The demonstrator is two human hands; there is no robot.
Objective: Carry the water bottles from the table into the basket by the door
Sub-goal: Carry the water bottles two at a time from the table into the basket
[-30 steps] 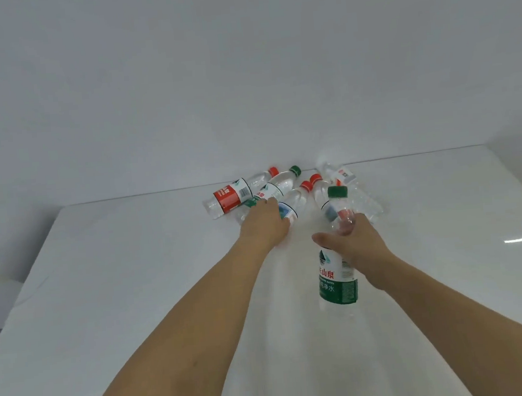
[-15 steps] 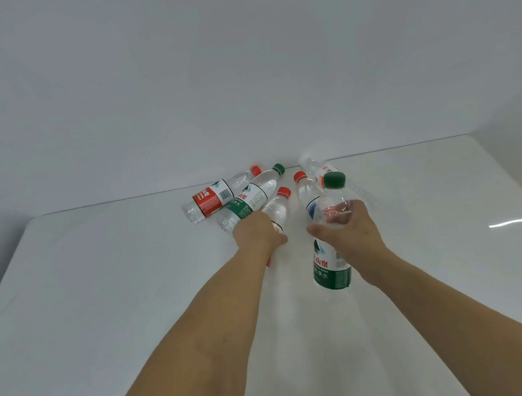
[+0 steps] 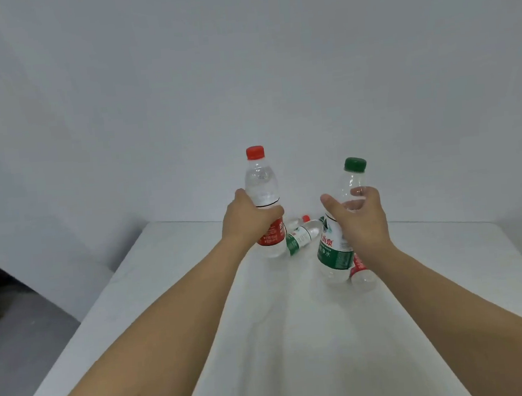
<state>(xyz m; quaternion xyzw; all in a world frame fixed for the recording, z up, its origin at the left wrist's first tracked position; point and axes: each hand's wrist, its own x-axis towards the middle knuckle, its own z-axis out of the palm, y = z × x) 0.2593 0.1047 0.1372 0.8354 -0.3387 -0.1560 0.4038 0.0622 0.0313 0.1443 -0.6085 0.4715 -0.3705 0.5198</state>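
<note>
Two bare forearms reach forward from the bottom edge over a white counter (image 3: 265, 339). Floor shows dark grey past the counter's left edge.

Right hand (image 3: 361, 220): fingers and thumb curled round a green-capped bottle (image 3: 336, 241), held roughly upright, tilted slightly, green and white label facing the camera. Its base looks lifted off the counter. Just behind its lower part, a red-labelled bottle (image 3: 359, 271) lies on the counter, mostly hidden by the hand and wrist.

Left hand (image 3: 247, 222): grasping a red-capped bottle (image 3: 263, 197) round the middle, upright and raised, red label partly covered by the fingers.

Between the two hands, farther back, a green-labelled bottle (image 3: 301, 237) lies on its side on the counter. A red cap (image 3: 305, 218) of another bottle shows just behind it; the rest of that one is hidden.

Beyond, a plain pale wall (image 3: 242, 73). Basket and door not in view.
</note>
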